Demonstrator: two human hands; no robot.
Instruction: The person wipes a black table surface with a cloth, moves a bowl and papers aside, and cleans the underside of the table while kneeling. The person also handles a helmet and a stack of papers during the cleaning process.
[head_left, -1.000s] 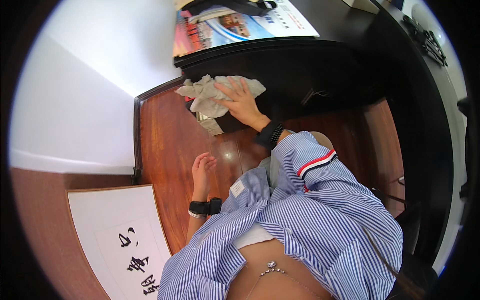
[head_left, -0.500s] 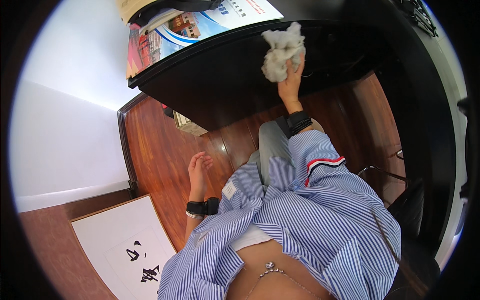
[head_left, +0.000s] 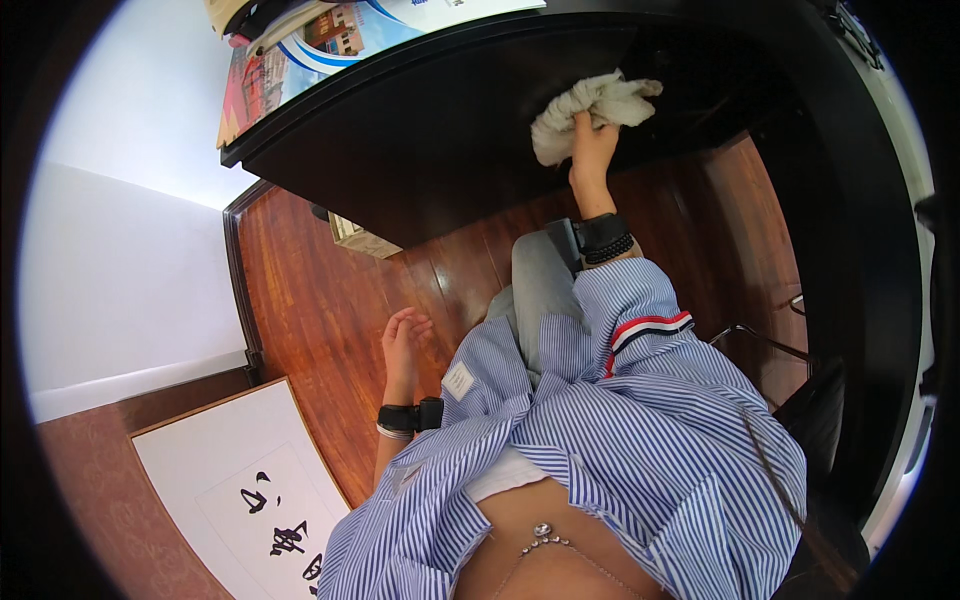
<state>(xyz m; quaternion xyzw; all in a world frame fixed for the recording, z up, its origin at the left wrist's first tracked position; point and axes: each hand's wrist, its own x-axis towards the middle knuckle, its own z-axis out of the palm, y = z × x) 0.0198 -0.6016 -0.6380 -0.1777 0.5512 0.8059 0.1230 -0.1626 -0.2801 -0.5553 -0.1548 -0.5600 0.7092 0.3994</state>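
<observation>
A crumpled off-white cloth (head_left: 600,102) is bunched in my right hand (head_left: 594,155), the thumb pressed over it. Hand and cloth are against the dark upright panel of a black desk (head_left: 420,150), below its top edge; the cloth hides the fingertips. Lower and to the left, my left hand (head_left: 404,345) hangs over the floor, fingers loosely bent and apart, holding nothing. Both wrists wear black bands.
Printed booklets (head_left: 330,45) lie on the desk top near its left corner. A box (head_left: 362,238) stands on the wooden floor (head_left: 290,270) by the desk. A framed sheet of brush writing (head_left: 235,480) leans at lower left. Thin metal legs (head_left: 765,338) show at right.
My right hand has moved slightly down and right with the cloth, which now spreads more sideways. The view has shifted a little. My left hand stays nearly in place.
</observation>
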